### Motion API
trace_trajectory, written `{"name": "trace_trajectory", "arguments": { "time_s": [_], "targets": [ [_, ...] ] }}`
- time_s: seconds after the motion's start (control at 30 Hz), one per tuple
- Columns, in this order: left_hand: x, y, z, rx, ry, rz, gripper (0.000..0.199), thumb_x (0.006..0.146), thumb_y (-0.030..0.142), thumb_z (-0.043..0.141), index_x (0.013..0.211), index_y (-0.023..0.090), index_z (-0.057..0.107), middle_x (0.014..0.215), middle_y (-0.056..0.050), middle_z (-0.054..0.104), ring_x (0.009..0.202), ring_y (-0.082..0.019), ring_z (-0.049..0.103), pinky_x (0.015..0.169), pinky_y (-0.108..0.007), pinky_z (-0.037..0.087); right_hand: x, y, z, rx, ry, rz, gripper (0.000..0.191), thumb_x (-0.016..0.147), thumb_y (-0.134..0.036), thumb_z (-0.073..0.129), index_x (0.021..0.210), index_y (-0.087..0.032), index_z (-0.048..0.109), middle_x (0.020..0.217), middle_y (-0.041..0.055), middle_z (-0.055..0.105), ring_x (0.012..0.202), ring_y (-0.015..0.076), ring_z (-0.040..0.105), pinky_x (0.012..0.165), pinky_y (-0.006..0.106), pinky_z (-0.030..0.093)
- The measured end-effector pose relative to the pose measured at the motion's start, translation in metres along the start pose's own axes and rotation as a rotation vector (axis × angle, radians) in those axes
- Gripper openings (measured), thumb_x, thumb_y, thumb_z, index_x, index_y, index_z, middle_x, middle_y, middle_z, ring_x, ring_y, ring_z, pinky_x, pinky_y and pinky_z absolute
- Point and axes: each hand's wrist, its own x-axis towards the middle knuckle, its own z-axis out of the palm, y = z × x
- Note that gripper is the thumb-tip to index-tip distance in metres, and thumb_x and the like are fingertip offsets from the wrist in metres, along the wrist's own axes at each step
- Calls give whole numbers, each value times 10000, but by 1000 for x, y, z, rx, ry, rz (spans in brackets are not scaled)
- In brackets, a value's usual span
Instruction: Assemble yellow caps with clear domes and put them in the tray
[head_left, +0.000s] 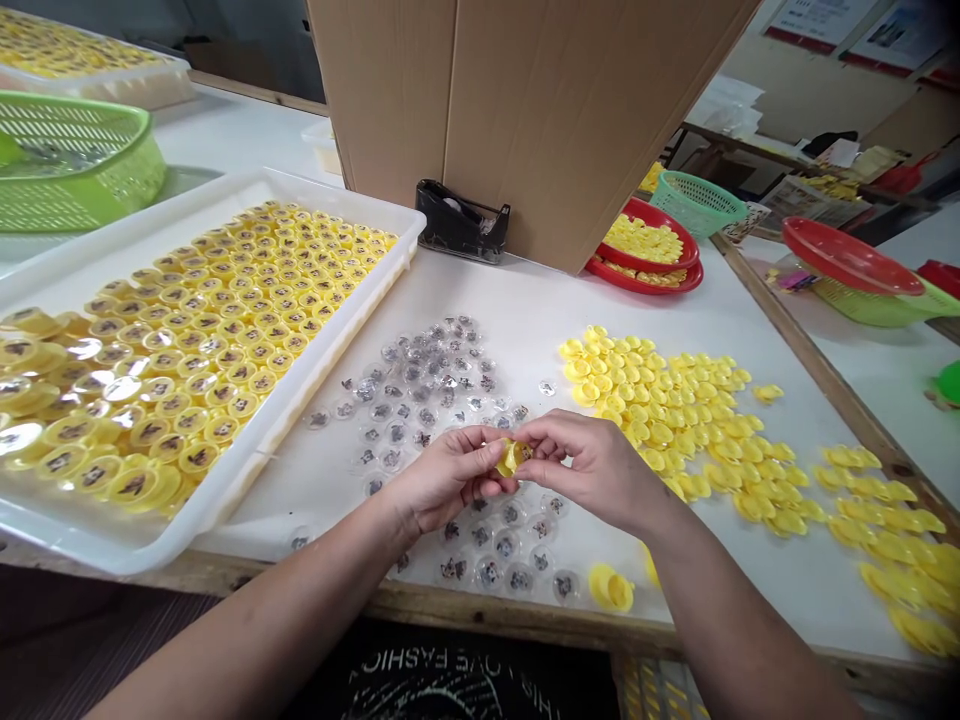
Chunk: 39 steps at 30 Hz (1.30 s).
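Over the middle of the white table, my left hand [459, 468] and my right hand [577, 455] meet, fingers pinched from both sides on a small yellow plastic piece [511, 458]. Part of it is hidden by the fingers. Beneath and around the hands lie many clear round discs [506, 545] with small printed pictures. To the right spreads a heap of yellow plastic pieces [660, 400]. Near the front edge, a couple of yellow pieces [611, 588] sit by themselves. On the left, a white tray [300, 400] holds rows of yellow pieces with picture discs on top.
A tall cardboard box [517, 110] stands at the back, with a black tape dispenser [463, 222] before it. Red plates [664, 285] of yellow pieces and a green basket [697, 205] are behind right. Another green basket [82, 190] stands far left. Wooden edging [525, 615] borders the table.
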Motion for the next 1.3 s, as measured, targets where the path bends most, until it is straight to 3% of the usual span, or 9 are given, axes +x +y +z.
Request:
{"name": "trace_trajectory", "arguments": {
  "time_s": [0.2,0.43,0.83,1.03,1.17,1.3],
  "targets": [
    [3,-2,-2,30,-48,-41,351,774,413,676,868,79,624,691,-62,652,542,-88,626,438,-107,460,0,-6,-6,14,-72,-157,209,769,-97,620,944,-202,662,890,18,654,780,130,611,713,278,516],
    [2,-1,-2,-20,-68,-67,295,799,388,654,850,104,593,657,-52,657,533,-108,652,434,-109,488,-3,-7,-7,-90,-65,-384,325,794,-29,557,1072,-188,617,1013,60,640,913,153,599,774,298,514],
    [0,0,1,-41,-76,-106,267,855,352,592,840,85,602,636,-80,673,478,-89,627,398,-101,469,-10,-9,-3,-241,-55,-459,306,850,-53,534,1134,-140,606,1087,91,628,1009,145,586,868,256,508],
    [0,0,1,-24,-73,-132,314,863,384,573,856,74,615,636,-85,669,470,-77,609,399,-103,455,-13,-13,2,-255,-42,-446,316,849,-34,504,1120,-153,611,1052,88,631,959,153,604,812,264,535],
    [3,-5,-1,12,-20,-126,320,817,407,628,760,93,600,611,-54,644,465,-69,588,390,-108,416,-13,-11,10,-339,-32,-412,233,873,-63,468,1014,-127,643,984,105,647,889,181,625,768,306,553],
    [3,-9,0,123,80,-50,397,801,484,611,734,93,613,590,-35,599,482,-67,547,433,-150,397,-12,0,18,-334,-4,-398,254,844,-38,483,1033,-123,631,995,107,634,892,185,621,780,318,552]
  ]
}}
